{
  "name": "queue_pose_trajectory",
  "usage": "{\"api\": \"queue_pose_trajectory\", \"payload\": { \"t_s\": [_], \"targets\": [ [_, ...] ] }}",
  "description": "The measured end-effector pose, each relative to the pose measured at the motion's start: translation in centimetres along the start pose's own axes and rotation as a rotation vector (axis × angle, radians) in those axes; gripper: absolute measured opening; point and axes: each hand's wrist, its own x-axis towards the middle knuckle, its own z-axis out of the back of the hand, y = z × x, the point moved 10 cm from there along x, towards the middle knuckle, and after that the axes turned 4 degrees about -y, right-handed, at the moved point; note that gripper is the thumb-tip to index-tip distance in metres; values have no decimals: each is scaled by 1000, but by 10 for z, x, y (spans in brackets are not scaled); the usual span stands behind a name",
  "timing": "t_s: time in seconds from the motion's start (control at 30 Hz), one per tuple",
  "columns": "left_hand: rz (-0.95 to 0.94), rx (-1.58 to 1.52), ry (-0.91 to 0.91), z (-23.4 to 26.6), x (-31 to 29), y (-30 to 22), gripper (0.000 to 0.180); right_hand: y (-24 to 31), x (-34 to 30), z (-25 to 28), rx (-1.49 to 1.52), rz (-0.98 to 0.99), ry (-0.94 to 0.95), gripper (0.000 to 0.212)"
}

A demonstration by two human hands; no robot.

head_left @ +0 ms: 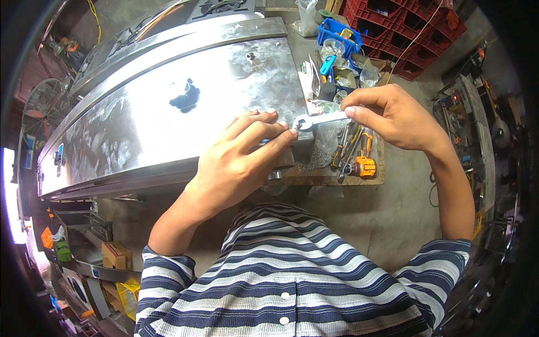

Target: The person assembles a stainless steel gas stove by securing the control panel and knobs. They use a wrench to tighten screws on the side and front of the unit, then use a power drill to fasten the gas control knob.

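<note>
My right hand (391,117) pinches the end of a silver wrench (325,118) between thumb and fingers. The wrench's ring-shaped head sits at the right end of a shiny stainless-steel cabinet (151,129), over what looks like a small fastener, mostly hidden. With its fingers stretched out, my left hand (242,151) lies on the steel near that end. Its index fingertip is beside the wrench head, touching or almost touching it. A dark opening (184,94) and a small metal fitting (250,57) show on the cabinet's face.
Right of the cabinet, a low wooden bench (376,175) carries a yellow-and-black power tool (362,167), screwdrivers and a clear bag of small hardware (320,149). Beyond stand a blue basket (338,35) and stacked red crates (401,33). A cardboard box (114,255) is at lower left.
</note>
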Motion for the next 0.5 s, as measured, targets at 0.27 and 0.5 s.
{"api": "queue_pose_trajectory", "payload": {
  "t_s": [0.27,0.5],
  "targets": [
    [73,-95,4,-1,-9,12,45,1,-22,-22,-102,-161,-94,19],
    [27,-106,60,-3,-6,13,44,69,-65,-72,-675,-230,-405,11]
  ]
}}
